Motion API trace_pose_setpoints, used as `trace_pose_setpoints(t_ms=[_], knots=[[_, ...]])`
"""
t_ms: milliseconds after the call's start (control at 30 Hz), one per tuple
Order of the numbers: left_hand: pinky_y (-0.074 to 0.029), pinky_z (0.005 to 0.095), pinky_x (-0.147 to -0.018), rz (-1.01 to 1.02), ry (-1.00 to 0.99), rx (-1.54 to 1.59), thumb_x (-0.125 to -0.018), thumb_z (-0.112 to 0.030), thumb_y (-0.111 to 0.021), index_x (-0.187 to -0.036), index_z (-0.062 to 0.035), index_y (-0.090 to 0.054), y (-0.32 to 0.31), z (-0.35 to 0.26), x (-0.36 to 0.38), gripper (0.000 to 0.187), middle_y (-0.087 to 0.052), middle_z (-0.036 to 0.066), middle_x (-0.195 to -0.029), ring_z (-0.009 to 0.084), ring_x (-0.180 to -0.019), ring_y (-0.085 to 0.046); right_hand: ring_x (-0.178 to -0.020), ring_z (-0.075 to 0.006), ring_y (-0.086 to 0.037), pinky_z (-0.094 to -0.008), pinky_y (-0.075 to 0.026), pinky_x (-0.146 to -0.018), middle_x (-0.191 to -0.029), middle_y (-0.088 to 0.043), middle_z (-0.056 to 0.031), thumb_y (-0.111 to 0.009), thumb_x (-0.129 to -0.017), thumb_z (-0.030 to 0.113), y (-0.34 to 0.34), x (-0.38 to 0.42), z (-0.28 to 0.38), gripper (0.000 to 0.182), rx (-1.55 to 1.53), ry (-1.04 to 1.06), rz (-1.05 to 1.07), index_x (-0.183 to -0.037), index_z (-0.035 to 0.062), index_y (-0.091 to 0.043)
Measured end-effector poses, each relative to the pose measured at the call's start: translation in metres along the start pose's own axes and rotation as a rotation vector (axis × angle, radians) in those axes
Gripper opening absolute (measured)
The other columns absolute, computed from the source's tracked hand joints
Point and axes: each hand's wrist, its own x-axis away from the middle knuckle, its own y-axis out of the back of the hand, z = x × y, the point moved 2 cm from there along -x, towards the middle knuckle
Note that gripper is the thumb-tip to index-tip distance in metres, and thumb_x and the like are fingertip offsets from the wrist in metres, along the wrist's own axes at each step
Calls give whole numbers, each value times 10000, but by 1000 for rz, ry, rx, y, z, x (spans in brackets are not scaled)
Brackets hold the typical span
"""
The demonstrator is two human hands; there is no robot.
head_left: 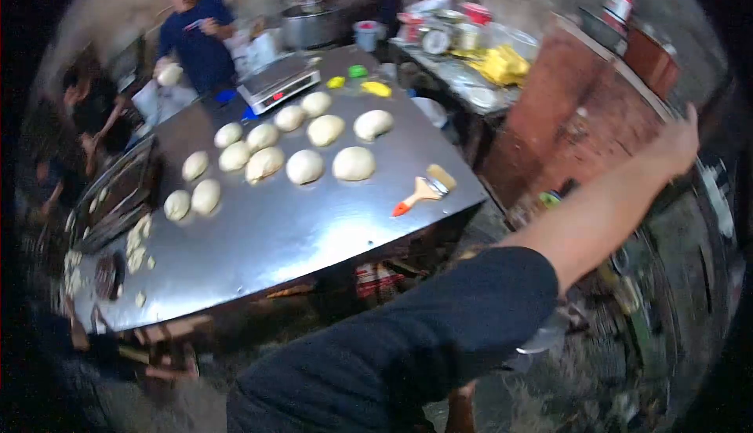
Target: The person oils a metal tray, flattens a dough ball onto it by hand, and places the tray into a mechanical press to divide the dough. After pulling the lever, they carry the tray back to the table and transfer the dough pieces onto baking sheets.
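Observation:
My left arm in a dark sleeve stretches across to the far right, where my left hand is beside the upper edge of a reddish-brown panel. Blur and the dark rim hide most of its fingers; one digit points upward. I cannot tell whether it touches the panel or holds anything. My right hand is not in view. Left of the arm, a brush with a red-tipped handle lies on a metal table. Several rounded dough pieces rest farther back on it.
A scale stands at the table's back edge. Behind it, a person in a dark shirt holds a dough ball. Other people are at the left. A side counter bears a yellow bag and containers.

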Motion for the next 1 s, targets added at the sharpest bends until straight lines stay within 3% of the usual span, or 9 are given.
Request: trace_pose_setpoints(t_ms=[67,167,200,233,300,400,533,733,1000], knots=[[-530,428,-777,-184,34,-68,-823,-96,-549,-1383,167,-252,-79,54,-45,686,-642,260,-1009,371,-892,-642,-784,-290,-666,-439,-537,-789,-821,-678,-125,-484,-826,728,-31,-24,0,680,12,225,-212,-900,66,-618],[-525,478,-690,315,-104,-525,-758,-192,-633,-1193,26,-579,-31,28,60,490,-677,172,-885,335,-790,-654,-825,-303,-658,-448,-527,-832,-829,-679,-130,-475,-787,780,-99,-36,-20,744,108,566,-520,-879,55,-618],[-518,496,-744,-30,23,-264,-754,-222,-636,-1063,-27,-643,-12,12,122,366,-675,188,-865,373,-831,-649,-838,-307,-655,-450,-523,-846,-832,-679,-131,-472,-774,797,-105,-33,-19,766,161,694,-613,-872,51,-618],[-492,466,-873,428,-2,-140,-745,-395,-675,-1371,50,-401,12,10,155,814,-629,275,-1042,344,-1030,-615,-1085,-360,-552,-477,-416,-1017,-1121,-596,-222,-418,-801,798,-54,-43,12,862,-48,596,-634,-1082,-9,-532],[-471,456,-903,683,-295,104,-878,-503,-578,-1231,-20,-568,14,27,247,598,-631,232,-1103,347,-1051,-602,-1053,-356,-565,-478,-435,-996,-1046,-614,-206,-436,-789,801,-42,-29,23,813,95,549,-651,-963,11,-517],[-455,464,-901,800,294,286,-892,-472,-571,-1204,-15,-582,34,90,409,553,-621,256,-1119,388,-1066,-581,-783,-284,-605,-468,-505,-796,-642,-543,-84,-435,-809,786,-42,8,48,733,301,627,-687,-646,72,-428],[-493,517,-840,299,1317,-112,-890,-490,-533,-1069,13,-638,6,145,584,543,-651,271,-1010,426,-980,-624,-826,-278,-621,-432,-502,-813,-722,-605,-96,-399,-880,719,-17,53,98,716,624,465,-597,-732,32,-538],[-418,422,-986,-229,1414,866,-923,-694,-302,-1274,-57,-586,-81,126,625,780,-611,174,-1215,288,-1135,-565,-864,-282,-618,-428,-497,-833,-790,-613,-105,-392,-888,708,-31,60,132,706,720,452,-586,-798,26,-552],[-424,365,-969,-385,1536,390,-922,-639,-410,-1242,-15,-597,-114,76,715,726,-609,175,-1231,276,-1125,-569,-914,-288,-614,-423,-490,-858,-881,-624,-117,-384,-899,694,-45,51,111,702,794,341,-538,-885,18,-571]])
